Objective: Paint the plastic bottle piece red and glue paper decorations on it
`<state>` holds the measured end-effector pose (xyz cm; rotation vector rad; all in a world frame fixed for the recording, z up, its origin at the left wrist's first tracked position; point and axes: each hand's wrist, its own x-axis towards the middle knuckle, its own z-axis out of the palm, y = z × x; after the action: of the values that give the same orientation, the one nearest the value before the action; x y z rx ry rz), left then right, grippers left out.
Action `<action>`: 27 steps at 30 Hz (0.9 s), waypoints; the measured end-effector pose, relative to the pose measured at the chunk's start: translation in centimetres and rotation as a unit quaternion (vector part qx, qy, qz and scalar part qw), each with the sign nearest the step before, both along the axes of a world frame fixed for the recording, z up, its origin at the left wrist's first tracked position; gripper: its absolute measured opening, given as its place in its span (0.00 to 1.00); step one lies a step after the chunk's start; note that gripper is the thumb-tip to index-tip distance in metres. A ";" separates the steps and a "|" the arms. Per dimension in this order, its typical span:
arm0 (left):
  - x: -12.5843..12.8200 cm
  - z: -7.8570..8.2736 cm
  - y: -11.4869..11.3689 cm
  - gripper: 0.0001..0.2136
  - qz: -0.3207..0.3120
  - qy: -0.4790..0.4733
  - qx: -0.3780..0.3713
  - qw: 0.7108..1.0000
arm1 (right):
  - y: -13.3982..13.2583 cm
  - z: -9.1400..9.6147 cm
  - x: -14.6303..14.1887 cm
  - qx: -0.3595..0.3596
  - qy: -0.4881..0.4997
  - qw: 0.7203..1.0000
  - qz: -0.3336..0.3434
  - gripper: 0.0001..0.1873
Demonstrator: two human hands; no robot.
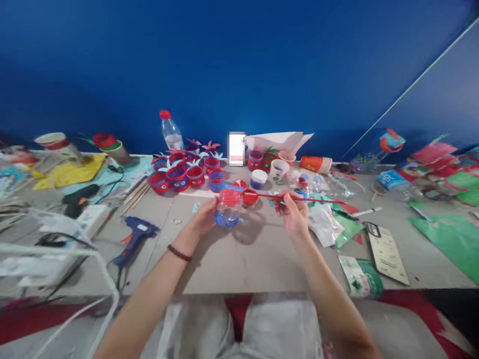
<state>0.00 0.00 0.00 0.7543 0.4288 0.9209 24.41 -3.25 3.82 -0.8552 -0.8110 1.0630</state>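
My left hand (205,217) is closed around the side of a clear plastic bottle base (228,212). A red painted band runs along its upper part, and blue covers its bottom. My right hand (294,214) pinches a thin red paintbrush (273,196), held nearly level and pointing left. The brush's tip end is by the bottle base's right side, above a small pot of red paint (250,202); whether it touches either I cannot tell. Behind stand a white-and-blue paint pot (258,178) and a blue-painted cup (217,180).
Several red-and-blue cups with eyes (177,179) stand at the back left beside a water bottle (171,132). A blue glue gun (135,239) and a power strip (86,224) lie left. Paper cups (279,170), a white packet (325,224) and a phone-like slab (387,252) are right.
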 end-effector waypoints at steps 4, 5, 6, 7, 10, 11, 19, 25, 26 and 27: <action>-0.5 -0.4 0.2 0.21 -0.005 0.007 -0.006 1.000 | -0.1 -0.3 0.2 0.002 -0.015 1.000 0.000 0.19; -0.6 -0.5 0.3 0.21 -0.003 0.009 -0.009 1.000 | -0.1 -0.3 0.2 0.003 -0.020 1.000 -0.002 0.18; -0.6 -0.5 0.3 0.21 -0.002 0.011 -0.013 1.000 | -0.1 -0.3 0.3 0.004 -0.025 1.000 -0.005 0.18; -0.7 -0.5 0.4 0.22 -0.002 0.014 -0.017 1.000 | -0.1 -0.4 0.3 0.006 -0.030 0.999 -0.009 0.17; -0.5 -0.2 0.5 0.23 0.011 0.023 -0.022 0.999 | 0.0 -0.4 0.4 0.016 -0.031 0.999 -0.026 0.17; -0.4 -0.1 0.5 0.23 0.027 0.027 -0.020 0.999 | -0.1 -0.4 0.5 0.019 -0.029 0.999 -0.027 0.16; 1.1 0.6 0.3 0.16 0.147 0.068 0.005 0.987 | -0.1 -1.5 0.4 0.070 -0.084 0.993 0.043 0.12; 1.1 0.3 0.3 0.16 0.170 0.104 0.010 0.980 | -0.4 -1.7 -0.1 0.100 -0.167 0.978 0.071 0.12; 1.1 0.2 0.4 0.16 0.175 0.105 0.006 0.979 | -0.4 -1.7 -0.2 0.102 -0.169 0.978 0.072 0.12; 1.1 0.1 0.4 0.16 0.179 0.104 0.003 0.978 | -0.4 -1.7 -0.2 0.103 -0.172 0.977 0.073 0.12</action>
<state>1.15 0.41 0.14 0.7970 0.7641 1.1828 24.20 -3.68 2.13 -0.8226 -1.2687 0.9498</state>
